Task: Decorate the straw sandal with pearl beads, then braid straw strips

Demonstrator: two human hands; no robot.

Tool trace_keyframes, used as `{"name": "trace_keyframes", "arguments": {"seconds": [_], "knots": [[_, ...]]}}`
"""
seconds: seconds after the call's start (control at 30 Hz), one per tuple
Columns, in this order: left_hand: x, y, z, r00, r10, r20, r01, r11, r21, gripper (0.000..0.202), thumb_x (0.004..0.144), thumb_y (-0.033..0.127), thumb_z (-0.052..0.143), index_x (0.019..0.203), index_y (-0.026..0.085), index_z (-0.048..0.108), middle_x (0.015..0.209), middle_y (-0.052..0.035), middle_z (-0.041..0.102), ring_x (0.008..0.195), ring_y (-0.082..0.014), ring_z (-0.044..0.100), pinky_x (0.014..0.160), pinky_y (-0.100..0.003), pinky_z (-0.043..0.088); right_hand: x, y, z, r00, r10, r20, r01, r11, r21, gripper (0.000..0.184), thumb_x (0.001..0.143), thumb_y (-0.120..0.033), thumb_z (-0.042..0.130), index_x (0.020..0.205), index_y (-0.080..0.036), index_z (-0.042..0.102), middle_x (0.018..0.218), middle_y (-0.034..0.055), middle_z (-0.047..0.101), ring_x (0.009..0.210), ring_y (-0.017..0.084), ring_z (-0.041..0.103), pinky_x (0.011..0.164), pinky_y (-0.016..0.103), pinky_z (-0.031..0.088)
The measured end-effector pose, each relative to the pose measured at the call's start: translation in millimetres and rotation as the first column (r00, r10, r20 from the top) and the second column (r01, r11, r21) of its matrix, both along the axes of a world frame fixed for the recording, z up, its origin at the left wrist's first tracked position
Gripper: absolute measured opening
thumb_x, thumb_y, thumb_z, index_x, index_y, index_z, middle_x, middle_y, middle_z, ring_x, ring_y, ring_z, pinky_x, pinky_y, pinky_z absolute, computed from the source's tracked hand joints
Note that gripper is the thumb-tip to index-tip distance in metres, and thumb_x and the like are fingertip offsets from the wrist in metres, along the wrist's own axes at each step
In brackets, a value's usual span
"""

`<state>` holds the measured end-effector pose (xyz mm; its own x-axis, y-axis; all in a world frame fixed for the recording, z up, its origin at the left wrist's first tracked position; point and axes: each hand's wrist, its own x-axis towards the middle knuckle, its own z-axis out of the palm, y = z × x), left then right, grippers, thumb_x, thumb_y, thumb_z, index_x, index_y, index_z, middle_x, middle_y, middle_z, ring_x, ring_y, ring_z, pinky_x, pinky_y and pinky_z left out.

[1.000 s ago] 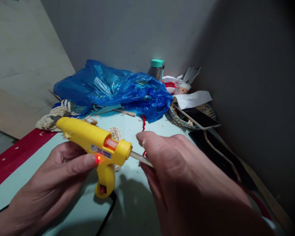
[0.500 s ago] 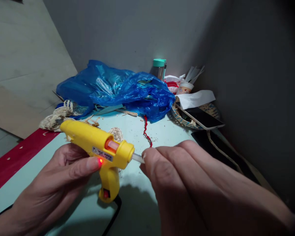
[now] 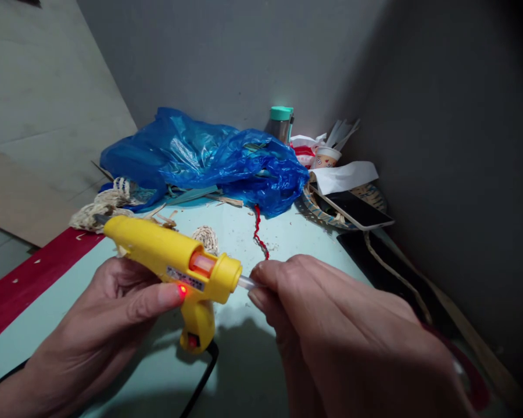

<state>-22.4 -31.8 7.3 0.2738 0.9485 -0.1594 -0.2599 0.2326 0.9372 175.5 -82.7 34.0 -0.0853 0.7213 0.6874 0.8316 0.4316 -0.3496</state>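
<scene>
A yellow hot glue gun (image 3: pixel 165 249) is held above the table by my left hand (image 3: pixel 108 325), its nozzle pointing left. My left thumb lies along the side, next to a glowing red light. A translucent glue stick (image 3: pixel 246 283) pokes out of the gun's rear end. Its outer end is pinched between the thumb and index finger of my right hand (image 3: pixel 331 325). From the bottom of the gun's handle, near a red switch, a black cord (image 3: pixel 204 371) runs down. Behind the gun, a coil of braided cord (image 3: pixel 206 238) lies partly hidden on the table.
A blue plastic bag (image 3: pixel 192 151) lies along the back, beside a braided bundle (image 3: pixel 100 209). A red twisted cord (image 3: pixel 258 232) rests in the middle. At right are a woven basket (image 3: pixel 318 216) with a phone (image 3: pixel 361 209) on it, a paper cup (image 3: pixel 326 157) and a green-lidded bottle (image 3: pixel 279 122).
My right hand has turned, and its thumb now shows below the glue stick. The glue gun has shifted slightly within view, still in my left hand.
</scene>
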Motion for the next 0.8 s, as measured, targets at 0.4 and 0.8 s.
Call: {"name": "trace_keyframes", "arguments": {"seconds": [0.4,0.8], "knots": [[2,0,1.7,0.999,-0.036,-0.035,0.037,0.999,0.010,0.023,0.069,0.028,0.084,0.092,0.026,0.080,0.097,-0.0037,0.081,0.100,-0.0271,0.072,0.085,-0.028,0.060,11,7,-0.5,0.965,0.209,-0.158,-0.249,0.919,-0.305,0.017,0.090,-0.014,0.048,0.078,-0.022,0.057,0.062,-0.0035,0.059,0.049,0.009,0.053,0.043,0.021,0.036],[9,3,8.2,0.998,-0.037,0.046,0.034,0.997,0.064,0.017,0.076,0.021,0.079,0.092,0.028,0.079,0.093,0.0011,0.080,0.089,-0.0177,0.072,0.080,-0.021,0.057,11,6,-3.2,0.995,0.091,0.046,-0.092,0.995,0.029,0.017,0.091,-0.021,0.057,0.105,-0.018,0.066,0.091,0.0079,0.073,0.079,0.021,0.069,0.070,0.030,0.054]]}}
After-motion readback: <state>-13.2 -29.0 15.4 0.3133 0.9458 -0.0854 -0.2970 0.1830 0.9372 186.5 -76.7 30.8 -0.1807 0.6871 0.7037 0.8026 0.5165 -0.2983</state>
